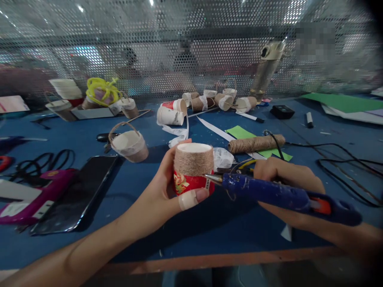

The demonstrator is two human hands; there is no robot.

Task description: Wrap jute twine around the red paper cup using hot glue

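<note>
My left hand, with a bandage on its thumb, is wrapped round a red paper cup and holds it above the table. Brown twine is wound around the upper part of the cup, below its white rim. In my right hand is a blue glue gun. Its metal nozzle touches or nearly touches the cup just under the lowest turn of twine. Behind the right hand lies a roll of twine on green paper.
A twine-covered basket with a handle stands to the left. A phone and a purple tool lie nearer. More wrapped cups sit by the perforated metal screen. Black cables trail at right.
</note>
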